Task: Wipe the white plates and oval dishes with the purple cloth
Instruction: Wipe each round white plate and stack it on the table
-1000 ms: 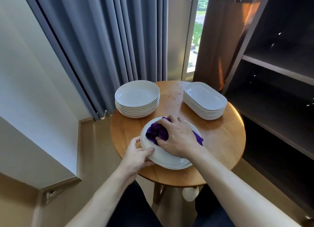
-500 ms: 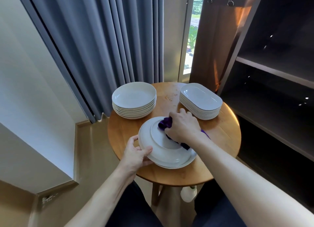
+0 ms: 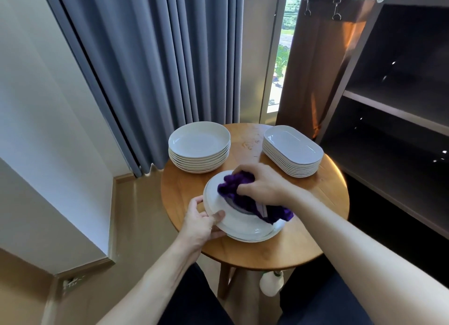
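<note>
At centre frame on the table (image 3: pixel 315 227), the left hand (image 3: pixel 202 224) clamps the upturned plate (image 3: pixel 243 225) by its rim; the right hand (image 3: pixel 263 185) grips the soft purple cloth (image 3: pixel 237 187). The glazed plate looks slippery, breakable.

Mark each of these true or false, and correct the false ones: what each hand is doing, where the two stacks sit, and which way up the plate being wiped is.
1. The right hand presses the purple cloth onto the plate being wiped. True.
2. That plate lies right side up. False: it is upside down, its foot ring showing.
3. The left hand rests flat on the table. False: its fingers grip the plate's left rim.
4. The stack of oval dishes sits far right, the stack of round plates far left. True.
5. The cloth lies on the oval stack. False: it is on the plate being wiped.
</note>
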Tool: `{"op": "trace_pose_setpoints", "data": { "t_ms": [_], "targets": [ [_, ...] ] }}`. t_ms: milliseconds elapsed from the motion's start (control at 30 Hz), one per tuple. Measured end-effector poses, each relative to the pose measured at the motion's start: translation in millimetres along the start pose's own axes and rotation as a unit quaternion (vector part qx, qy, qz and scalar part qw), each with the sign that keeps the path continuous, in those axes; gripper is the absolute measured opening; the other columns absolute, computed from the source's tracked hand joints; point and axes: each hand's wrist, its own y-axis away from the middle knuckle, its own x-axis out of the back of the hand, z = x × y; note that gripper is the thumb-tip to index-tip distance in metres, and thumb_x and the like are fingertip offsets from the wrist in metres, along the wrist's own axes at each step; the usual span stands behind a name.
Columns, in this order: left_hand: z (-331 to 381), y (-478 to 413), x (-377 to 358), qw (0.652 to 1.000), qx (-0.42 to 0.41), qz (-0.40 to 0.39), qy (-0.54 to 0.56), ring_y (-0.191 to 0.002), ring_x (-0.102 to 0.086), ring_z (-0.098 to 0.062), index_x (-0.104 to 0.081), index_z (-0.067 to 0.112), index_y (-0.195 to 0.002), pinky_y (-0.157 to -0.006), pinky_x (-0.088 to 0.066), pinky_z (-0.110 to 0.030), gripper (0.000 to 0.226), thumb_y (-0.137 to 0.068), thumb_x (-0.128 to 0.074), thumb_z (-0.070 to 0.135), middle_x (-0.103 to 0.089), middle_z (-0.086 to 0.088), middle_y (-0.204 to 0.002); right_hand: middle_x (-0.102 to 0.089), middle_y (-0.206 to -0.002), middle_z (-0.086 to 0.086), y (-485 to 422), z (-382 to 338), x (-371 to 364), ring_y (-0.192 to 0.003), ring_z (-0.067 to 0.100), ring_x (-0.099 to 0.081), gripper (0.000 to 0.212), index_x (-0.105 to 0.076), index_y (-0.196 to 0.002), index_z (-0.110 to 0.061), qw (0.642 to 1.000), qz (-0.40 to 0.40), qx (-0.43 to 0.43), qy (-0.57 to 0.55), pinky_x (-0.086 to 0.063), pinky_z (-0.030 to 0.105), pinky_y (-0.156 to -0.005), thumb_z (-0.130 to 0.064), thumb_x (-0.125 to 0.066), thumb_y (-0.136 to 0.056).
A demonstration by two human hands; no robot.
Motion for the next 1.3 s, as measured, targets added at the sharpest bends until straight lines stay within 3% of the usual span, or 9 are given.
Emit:
{"op": "trace_pose_setpoints", "data": {
  "t_ms": [100, 233, 367, 467, 667, 800, 934, 1100, 1300],
  "targets": [
    [-1.8, 2.3, 2.2, 1.000, 0.003, 0.004, -0.004, -0.098, -0.077, -0.027, -0.045, 0.030, -0.130, -0.071, -0.063, -0.040, 0.064, -0.082, -0.085, 0.018, -0.075, -0.011, -0.116, -0.064, -0.099, -0.009, -2.8, -16.6, 10.5, -0.089, 0.011, -0.061, 0.028, -0.066, -0.115, -0.035, 0.997, 0.059, 0.011, -0.039, -0.047, 0.028, -0.070, -0.033, -0.068, -0.087],
    [-4.8, 2.3, 3.0, 1.000, -0.007, 0.007, 0.001, -0.097, -0.077, -0.027, -0.048, 0.034, -0.127, -0.072, -0.064, -0.039, 0.058, -0.084, -0.084, 0.020, -0.076, -0.008, -0.115, -0.055, -0.117, -0.002, -17.8, -48.5, -4.7, -0.107, 0.020, -0.050, 0.044, -0.056, -0.130, -0.034, 0.985, 0.132, 0.094, 0.056, -0.041, 0.034, -0.082, -0.044, -0.065, -0.088],
    [-11.4, -0.1, -1.5, 0.999, -0.047, 0.024, 0.003, -0.097, -0.076, -0.022, -0.055, 0.036, -0.123, -0.069, -0.062, -0.035, 0.046, -0.092, -0.074, 0.008, -0.078, 0.005, -0.109, -0.055, -0.129, 0.006, -34.8, -60.4, -46.8, -0.121, 0.032, -0.047, 0.048, -0.055, -0.136, -0.031, 0.952, 0.039, 0.119, 0.279, -0.042, 0.043, -0.098, -0.046, -0.061, -0.091],
    [-18.7, 0.8, -3.1, 0.998, -0.038, 0.041, 0.019, -0.098, -0.076, -0.023, -0.059, 0.033, -0.119, -0.071, -0.063, -0.038, 0.040, -0.090, -0.076, 0.011, -0.077, 0.012, -0.105, -0.054, -0.125, 0.008, -48.3, -59.0, -72.4, -0.123, 0.034, -0.045, 0.044, -0.060, -0.128, -0.026, 0.946, 0.005, 0.070, 0.317, -0.039, 0.050, -0.103, -0.045, -0.066, -0.088],
    [-23.8, -3.0, 3.2, 0.999, -0.029, 0.035, 0.029, -0.101, -0.076, -0.029, -0.058, 0.030, -0.127, -0.073, -0.063, -0.039, 0.046, -0.090, -0.077, 0.012, -0.077, -0.004, -0.114, -0.059, -0.117, 0.005, -87.4, -54.8, -65.0, -0.111, 0.030, -0.047, 0.045, -0.064, -0.115, -0.022, 0.961, 0.023, -0.019, 0.277, -0.043, 0.047, -0.095, -0.048, -0.074, -0.079],
    [-24.2, -3.7, 5.5, 0.999, -0.009, 0.021, 0.048, -0.102, -0.075, -0.030, -0.052, 0.032, -0.130, -0.072, -0.063, -0.039, 0.064, -0.075, -0.086, 0.023, -0.077, -0.008, -0.113, -0.064, -0.109, 0.007, -104.9, -36.0, -41.8, -0.103, 0.031, -0.057, 0.041, -0.063, -0.110, -0.017, 0.971, 0.026, -0.099, 0.216, -0.052, 0.046, -0.094, -0.044, -0.067, -0.080],
    [-24.5, -5.2, 9.6, 0.999, -0.002, 0.008, 0.037, -0.103, -0.075, -0.029, -0.046, 0.029, -0.132, -0.075, -0.063, -0.040, 0.068, -0.077, -0.084, 0.024, -0.078, -0.007, -0.112, -0.066, -0.093, 0.002, -109.1, -8.8, -13.3, -0.084, 0.021, -0.062, 0.032, -0.062, -0.094, -0.020, 0.973, 0.030, -0.166, 0.155, -0.058, 0.037, -0.077, -0.050, -0.069, -0.083],
    [-24.5, -7.6, 9.2, 0.999, 0.002, 0.027, 0.041, -0.101, -0.076, -0.027, -0.044, 0.022, -0.132, -0.072, -0.063, -0.039, 0.055, -0.089, -0.077, 0.009, -0.078, -0.007, -0.109, -0.070, -0.111, 0.004, -84.8, 24.1, 6.9, -0.096, 0.025, -0.064, 0.040, -0.068, -0.115, -0.021, 0.977, 0.063, -0.197, 0.049, -0.055, 0.035, -0.083, -0.046, -0.069, -0.084],
    [-22.0, -7.1, 4.9, 0.998, 0.013, 0.031, 0.056, -0.103, -0.075, -0.030, -0.044, 0.021, -0.133, -0.074, -0.063, -0.040, 0.054, -0.091, -0.075, 0.007, -0.077, -0.010, -0.113, -0.070, -0.095, -0.007, -11.6, 48.7, -7.8, -0.093, 0.022, -0.062, 0.028, -0.062, -0.108, -0.036, 0.960, 0.187, -0.199, -0.056, -0.045, 0.035, -0.076, -0.042, -0.063, -0.081]
  ]
}}
